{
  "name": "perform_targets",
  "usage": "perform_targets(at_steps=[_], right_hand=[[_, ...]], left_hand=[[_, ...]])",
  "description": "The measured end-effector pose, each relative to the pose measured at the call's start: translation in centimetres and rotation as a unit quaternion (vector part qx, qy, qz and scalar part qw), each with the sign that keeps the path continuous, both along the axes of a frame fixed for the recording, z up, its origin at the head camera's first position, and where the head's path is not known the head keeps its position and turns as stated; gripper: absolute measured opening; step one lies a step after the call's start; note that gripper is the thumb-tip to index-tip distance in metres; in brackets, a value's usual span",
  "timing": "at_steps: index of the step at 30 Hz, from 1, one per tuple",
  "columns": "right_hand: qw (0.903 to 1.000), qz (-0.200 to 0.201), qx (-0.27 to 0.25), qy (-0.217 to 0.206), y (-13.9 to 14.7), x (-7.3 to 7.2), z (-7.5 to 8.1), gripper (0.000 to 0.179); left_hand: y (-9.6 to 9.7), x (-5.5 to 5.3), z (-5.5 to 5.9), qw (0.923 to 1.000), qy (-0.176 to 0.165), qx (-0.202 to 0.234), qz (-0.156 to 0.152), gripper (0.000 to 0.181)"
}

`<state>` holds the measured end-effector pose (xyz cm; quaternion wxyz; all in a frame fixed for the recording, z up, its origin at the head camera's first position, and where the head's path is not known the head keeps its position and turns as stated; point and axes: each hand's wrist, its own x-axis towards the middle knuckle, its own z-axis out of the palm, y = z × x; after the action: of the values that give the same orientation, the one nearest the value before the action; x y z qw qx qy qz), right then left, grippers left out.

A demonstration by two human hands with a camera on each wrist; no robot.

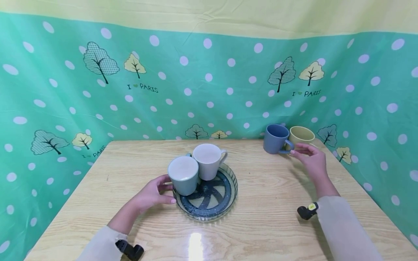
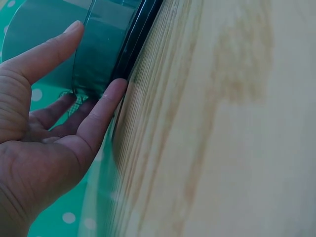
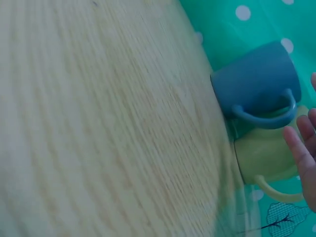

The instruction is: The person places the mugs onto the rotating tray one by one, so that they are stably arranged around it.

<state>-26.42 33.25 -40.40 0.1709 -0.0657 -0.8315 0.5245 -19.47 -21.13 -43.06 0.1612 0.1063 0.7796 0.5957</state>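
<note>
My left hand [image 1: 153, 194] is at the left side of a round clear glass tray [image 1: 234, 195] with a dark blue spoked pattern. In the left wrist view its fingertips reach the tray's edge, thumb and fingers spread. A pale blue-green mug [image 1: 184, 184] stands in the tray close to these fingers, and a white mug [image 1: 207, 166] stands behind it, handle to the right. My right hand [image 1: 311, 162] is beside the handle of a blue mug [image 1: 274, 139], its fingers loosely bent. In the right wrist view the fingertips appear just off that handle. A yellow mug [image 1: 302, 134] stands behind this hand.
The wooden table [image 1: 254, 217] meets a green dotted curtain [image 1: 225, 90] along its back and right side. Both right-hand mugs are near the back right corner. A small black wrist camera is on each sleeve.
</note>
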Motion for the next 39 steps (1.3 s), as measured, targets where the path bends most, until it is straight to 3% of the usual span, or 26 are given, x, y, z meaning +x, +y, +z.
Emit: perform_targets(at_steps=[11,16,28,33,39], right_hand=[[0.9978,-0.023,-0.059,0.02,0.5,-2.3,-1.4,0.047],[0.9952,-0.033,-0.09,0.021,0.1,-2.7,-1.7,0.045],[0.9931,-0.067,-0.096,0.012,-1.6,-3.6,-2.3,0.046],[0.9923,-0.068,-0.098,0.033,-2.0,-4.1,-2.8,0.043],[0.9878,-0.065,-0.136,0.041,-2.0,-4.3,-3.2,0.043]], left_hand=[[-0.2,-0.2,-0.2,0.9999,-0.001,0.009,-0.004,0.089],[-0.1,-0.2,-0.2,1.0,-0.002,0.0,-0.002,0.089],[-0.4,0.1,-0.2,0.9999,0.007,-0.008,-0.002,0.088],[-0.4,0.1,-0.2,0.9999,-0.001,-0.011,0.006,0.088],[-0.3,0.0,-0.3,1.0,0.0,-0.009,-0.001,0.088]])
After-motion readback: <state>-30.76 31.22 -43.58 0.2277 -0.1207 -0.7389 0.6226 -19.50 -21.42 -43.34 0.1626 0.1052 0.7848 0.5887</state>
